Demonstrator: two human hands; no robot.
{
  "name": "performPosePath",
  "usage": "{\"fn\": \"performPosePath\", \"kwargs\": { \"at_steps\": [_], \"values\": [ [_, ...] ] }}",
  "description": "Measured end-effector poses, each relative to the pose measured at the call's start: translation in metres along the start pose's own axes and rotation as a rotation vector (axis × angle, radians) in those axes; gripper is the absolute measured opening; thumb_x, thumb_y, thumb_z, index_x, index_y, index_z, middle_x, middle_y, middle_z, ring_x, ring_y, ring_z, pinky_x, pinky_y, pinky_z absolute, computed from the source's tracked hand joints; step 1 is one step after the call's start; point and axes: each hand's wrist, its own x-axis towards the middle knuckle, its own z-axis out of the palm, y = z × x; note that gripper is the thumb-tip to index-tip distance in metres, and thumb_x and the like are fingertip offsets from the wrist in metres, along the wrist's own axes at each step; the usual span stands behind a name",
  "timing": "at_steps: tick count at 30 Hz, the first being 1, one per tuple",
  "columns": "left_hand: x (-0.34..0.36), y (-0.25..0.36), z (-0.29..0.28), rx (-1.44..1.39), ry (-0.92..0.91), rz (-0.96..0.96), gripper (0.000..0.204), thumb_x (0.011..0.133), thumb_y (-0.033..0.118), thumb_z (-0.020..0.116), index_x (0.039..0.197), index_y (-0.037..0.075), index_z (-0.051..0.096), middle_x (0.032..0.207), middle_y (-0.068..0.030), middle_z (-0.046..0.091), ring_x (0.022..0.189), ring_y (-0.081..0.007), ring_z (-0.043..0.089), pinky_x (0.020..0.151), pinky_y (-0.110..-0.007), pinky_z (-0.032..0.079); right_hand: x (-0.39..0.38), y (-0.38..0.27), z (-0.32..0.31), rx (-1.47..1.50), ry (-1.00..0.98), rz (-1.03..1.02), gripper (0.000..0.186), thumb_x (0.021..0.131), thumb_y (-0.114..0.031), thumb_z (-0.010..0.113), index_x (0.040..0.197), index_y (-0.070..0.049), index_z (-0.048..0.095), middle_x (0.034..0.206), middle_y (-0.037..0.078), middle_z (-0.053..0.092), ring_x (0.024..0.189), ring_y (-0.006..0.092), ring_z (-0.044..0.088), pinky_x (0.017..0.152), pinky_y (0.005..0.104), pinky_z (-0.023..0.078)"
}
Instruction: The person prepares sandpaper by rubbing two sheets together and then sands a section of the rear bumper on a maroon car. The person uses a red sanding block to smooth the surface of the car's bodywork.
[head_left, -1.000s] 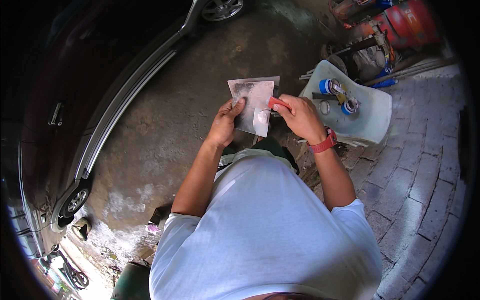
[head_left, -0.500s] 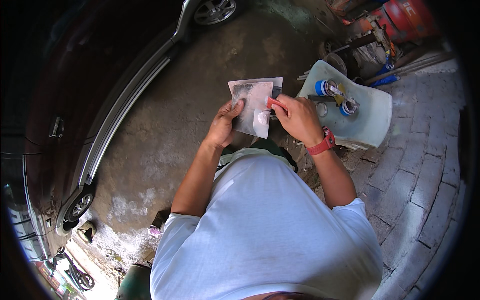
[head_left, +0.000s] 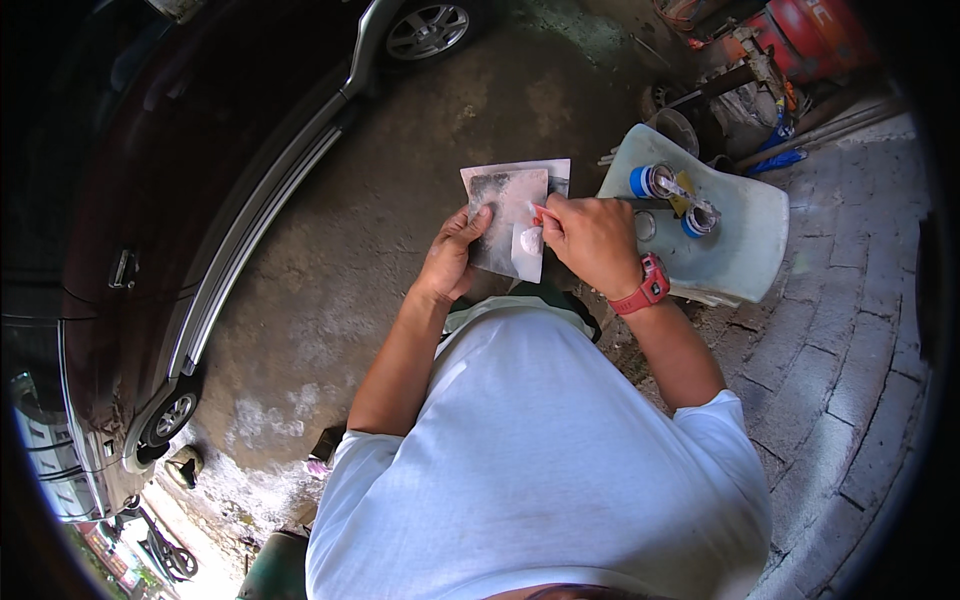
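Both closed, my left hand [head_left: 448,258] pinches a smeared flat plate [head_left: 512,200], my right hand [head_left: 597,242] a red tool [head_left: 540,214].

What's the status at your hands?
Left hand gripping flat sheet. Right hand closed on red-handled tool. White paste between them. Blue cans off right, untouched.

The car [head_left: 230,170] stands along the worker's left, the chair [head_left: 750,240] to the right with two tins [head_left: 651,182] on it. Between them, before the body, a plate [head_left: 500,245] lies in the left hand [head_left: 450,258], paste [head_left: 531,241] on it, the right hand [head_left: 598,240] at its right edge with a scraper [head_left: 541,213]. A cylinder [head_left: 805,40] sits beyond the chair.
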Motion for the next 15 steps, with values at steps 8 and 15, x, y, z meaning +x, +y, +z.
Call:
{"fn": "performPosePath", "kwargs": {
  "at_steps": [8, 15],
  "values": [
    [-0.002, 0.001, 0.001, 0.022, 0.003, -0.021, 0.038, 0.104, 0.033, 0.062, 0.130, 0.006, 0.060, 0.120, -0.0075, 0.070, 0.108, -0.0164, 0.068, 0.096, -0.036, 0.056, 0.001, -0.002, -0.007, -0.063, -0.067, -0.031, 0.011, 0.088, -0.019, 0.068, 0.082, -0.010, 0.066, 0.068, 0.012, 0.069, 0.065, 0.0331, 0.070, 0.059, 0.0466, 0.053],
    [-0.002, -0.002, -0.008, 0.033, 0.067, 0.011, 0.042, 0.105, 0.034, 0.061, 0.134, 0.003, 0.056, 0.124, -0.0101, 0.068, 0.113, -0.0202, 0.067, 0.100, -0.038, 0.053, -0.013, 0.012, -0.014, 0.489, -0.004, 0.191, 0.032, 0.106, -0.031, 0.057, 0.101, -0.001, 0.067, 0.067, 0.010, 0.063, 0.059, 0.0236, 0.062, 0.057, 0.0364, 0.045]
  ]
}}
